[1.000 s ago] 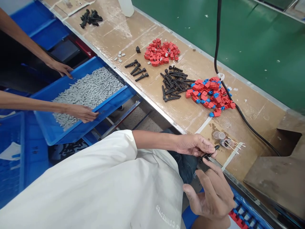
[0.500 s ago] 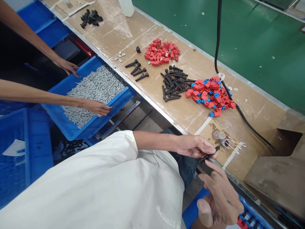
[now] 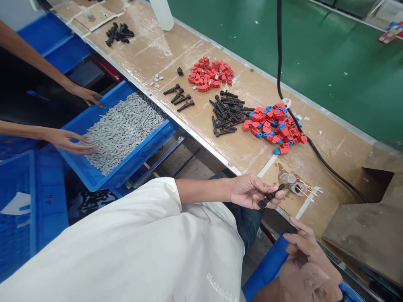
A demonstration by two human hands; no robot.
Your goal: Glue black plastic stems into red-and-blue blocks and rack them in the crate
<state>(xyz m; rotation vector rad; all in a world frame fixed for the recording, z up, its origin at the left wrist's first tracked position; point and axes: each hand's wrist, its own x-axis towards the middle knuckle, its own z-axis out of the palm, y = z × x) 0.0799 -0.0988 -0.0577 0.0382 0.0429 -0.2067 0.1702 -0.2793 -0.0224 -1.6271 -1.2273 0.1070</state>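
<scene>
My left hand [image 3: 253,191] reaches out over the table's near edge, its thumb and fingers closed on a black plastic part [image 3: 270,197] shaped like a slim rod with a jointed end. The part lies tilted across the fingers. My right hand [image 3: 310,264] is lower right, apart from the part, its index finger stretched out and no object visible in it. Past the left hand stand small clear cups [image 3: 297,188] with thin sticks leaning in them. Farther up the table lie a pile of similar black parts [image 3: 228,112] and a heap of red and blue pieces [image 3: 277,126].
At left, a co-worker's hands [image 3: 71,140] are at a blue crate of grey pieces [image 3: 122,130]. Red pieces [image 3: 210,73] and other black parts [image 3: 119,33] lie farther along. A black cable [image 3: 330,167] crosses the table near a cardboard box [image 3: 362,235].
My right hand has drawn away from the black part, down and to the right. The left hand still holds it. The co-worker's nearer hand has moved left along the crate.
</scene>
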